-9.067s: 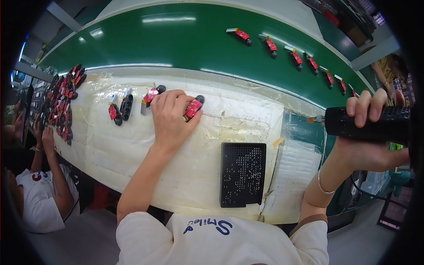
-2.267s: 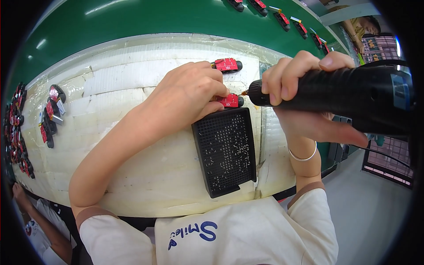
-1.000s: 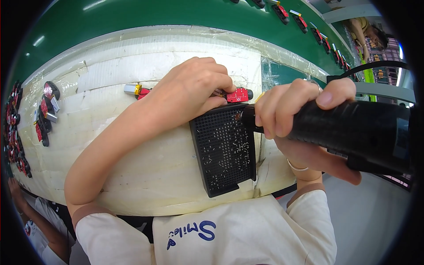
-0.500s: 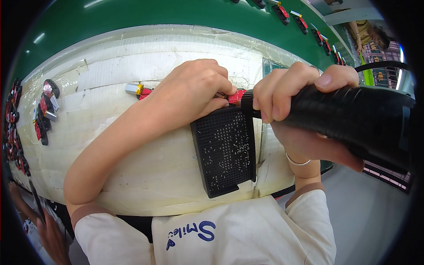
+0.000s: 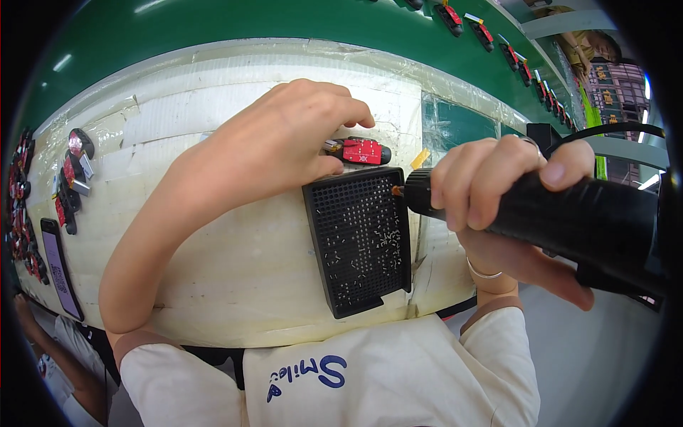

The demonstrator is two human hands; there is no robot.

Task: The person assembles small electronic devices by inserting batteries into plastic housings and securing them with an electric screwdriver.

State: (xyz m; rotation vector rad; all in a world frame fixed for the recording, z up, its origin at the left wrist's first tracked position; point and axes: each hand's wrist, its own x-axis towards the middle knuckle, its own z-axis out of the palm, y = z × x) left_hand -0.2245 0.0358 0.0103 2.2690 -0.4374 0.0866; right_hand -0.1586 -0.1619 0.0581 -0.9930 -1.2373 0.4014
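My left hand arches over the left end of a small device with a red circuit board and black base. Its index finger is lifted clear of the board and the thumb sits lower, apart from it. Thin wires show between them; the other fingers are hidden. My right hand is wrapped round a thick black electric screwdriver. The orange-brown tip points left, over the upper right of a black perforated tray holding many small silver screws.
More red-and-black devices lie at the left, beside a phone. Others line the green surface at the far right. A yellow strip lies near the tray. A cable runs right. Other people are at both sides.
My right hand has drawn the screwdriver tip off the board and down over the tray. My left fingers have spread, uncovering the device. A phone now lies at the left; the hand there has withdrawn.
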